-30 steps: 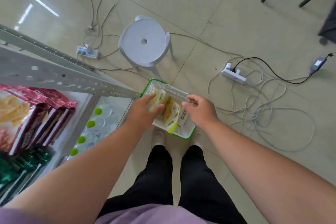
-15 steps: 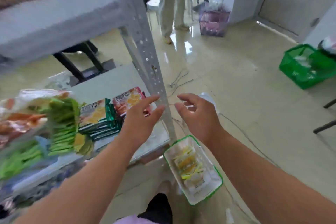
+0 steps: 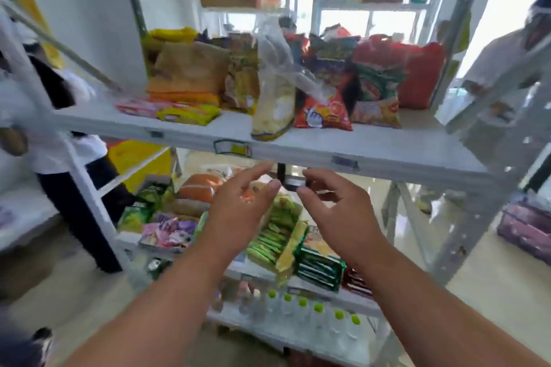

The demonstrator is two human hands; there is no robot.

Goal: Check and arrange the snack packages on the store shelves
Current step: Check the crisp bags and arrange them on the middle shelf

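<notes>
A grey metal shelf unit fills the view. Its upper shelf (image 3: 372, 143) carries a clear bag of pale chips (image 3: 272, 104), red and green snack bags (image 3: 326, 92) and orange packs (image 3: 190, 71). The middle shelf holds green wafer packs (image 3: 274, 238), dark green biscuit packs (image 3: 319, 265) and pink sweets (image 3: 170, 231). My left hand (image 3: 238, 211) and my right hand (image 3: 337, 211) hover side by side just below the upper shelf's front edge, fingers relaxed, holding nothing.
Water bottles with green caps (image 3: 301, 307) stand on the lowest shelf. One person in white (image 3: 44, 116) stands at the left, another (image 3: 507, 53) behind the shelf at the right. A purple basket (image 3: 524, 229) sits on the floor at the right.
My view swung up from the floor basket to the shelves. Both hands left the basket's packets and rose empty to the level of the upper shelf's edge.
</notes>
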